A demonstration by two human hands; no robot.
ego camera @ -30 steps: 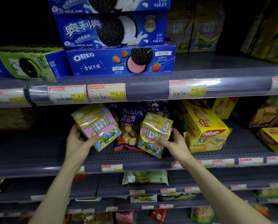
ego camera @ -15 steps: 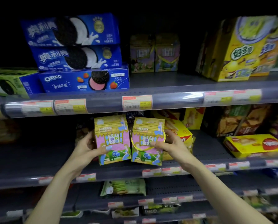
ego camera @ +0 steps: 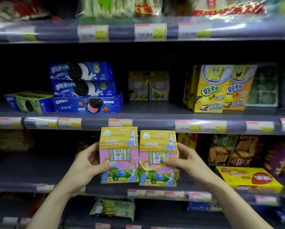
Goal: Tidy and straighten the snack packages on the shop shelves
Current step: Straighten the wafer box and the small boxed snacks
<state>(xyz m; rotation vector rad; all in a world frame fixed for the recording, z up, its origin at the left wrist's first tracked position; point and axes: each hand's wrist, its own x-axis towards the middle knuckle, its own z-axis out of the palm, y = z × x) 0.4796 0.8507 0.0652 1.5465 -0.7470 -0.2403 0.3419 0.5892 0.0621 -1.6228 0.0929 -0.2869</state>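
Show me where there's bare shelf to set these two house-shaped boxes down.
Bare shelf lies on the upper level between the Oreo stack and the SpongeBob boxes, in front of two matching house boxes. Another bare stretch lies left of the left hand. Right of the right hand, packages crowd the shelf.

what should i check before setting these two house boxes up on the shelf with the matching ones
1. Left hand grips the left box: ok.
2. Right hand grips the right box: ok.
3. Both boxes upright, fronts facing out: ok.
4. Boxes level with each other: not ok, left sits slightly higher.
5. Free shelf space ahead of the matching boxes: ok.
6. Yellow ribbon clear of fingers: cannot tell.
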